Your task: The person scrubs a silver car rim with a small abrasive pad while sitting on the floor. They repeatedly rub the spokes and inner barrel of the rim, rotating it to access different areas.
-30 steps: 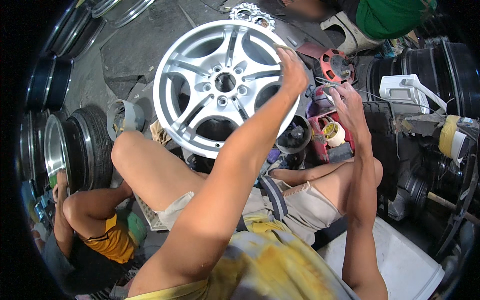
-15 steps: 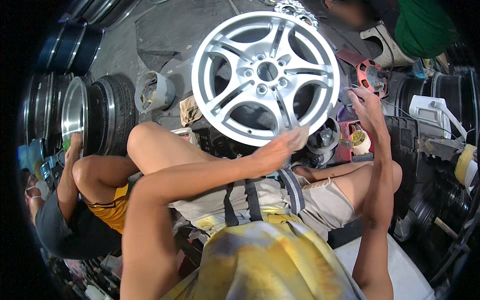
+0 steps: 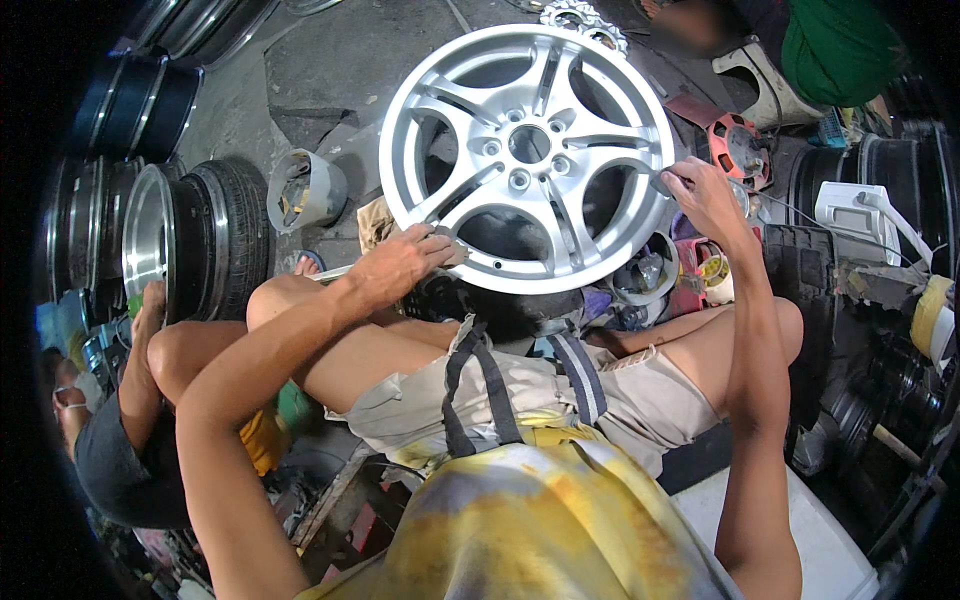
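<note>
The wheel (image 3: 540, 172) sits face up just past the person's crossed legs, propped on something dark I can't make out. Its face looks evenly silver all round, spokes included, and no bolts fill its holes; I'd judge the surface well along, though how much is left I can't tell from here. The left hand (image 3: 400, 264) has its fingers pressed together over a thin tan pad (image 3: 457, 256) at the lower left edge. The right hand (image 3: 704, 196) is bent at the right edge, and I can't tell whether it pinches anything. A crumpled brown paper (image 3: 375, 226) lies just beside the left hand, and a grey bucket (image 3: 328, 190) stands a little beyond it. Under the right edge, a grey tub (image 3: 659, 290) and a red box (image 3: 688, 292) crowd in close, leaving that side cramped. Farther left, a co-worker's hand (image 3: 152, 297) is at an upright rim (image 3: 146, 225) beside a tyre (image 3: 243, 215).
</note>
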The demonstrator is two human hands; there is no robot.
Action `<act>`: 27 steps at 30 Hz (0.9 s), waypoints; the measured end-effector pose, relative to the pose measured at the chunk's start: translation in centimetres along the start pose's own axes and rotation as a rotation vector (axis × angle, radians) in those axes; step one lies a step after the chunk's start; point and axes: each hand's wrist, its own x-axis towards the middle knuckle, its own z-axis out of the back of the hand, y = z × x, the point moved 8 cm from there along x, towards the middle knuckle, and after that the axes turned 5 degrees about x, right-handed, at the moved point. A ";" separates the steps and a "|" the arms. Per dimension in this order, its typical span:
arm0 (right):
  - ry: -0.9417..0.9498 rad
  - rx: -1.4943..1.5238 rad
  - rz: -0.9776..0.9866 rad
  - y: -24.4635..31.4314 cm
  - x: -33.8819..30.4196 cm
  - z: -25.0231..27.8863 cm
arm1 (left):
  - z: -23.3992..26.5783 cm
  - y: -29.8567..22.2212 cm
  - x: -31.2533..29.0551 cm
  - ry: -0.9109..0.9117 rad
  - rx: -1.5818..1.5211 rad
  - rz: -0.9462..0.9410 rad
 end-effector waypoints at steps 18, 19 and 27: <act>0.227 0.124 0.355 14.8 -6.8 -15.6 | -1.5 5.8 2.5 0.181 -0.211 0.369; 0.251 0.056 0.357 14.7 -7.2 -16.1 | 0.7 7.9 2.0 0.089 -0.196 0.361; 0.325 0.166 0.051 16.3 -3.7 -19.5 | 7.1 16.9 -3.3 -0.354 -0.455 0.707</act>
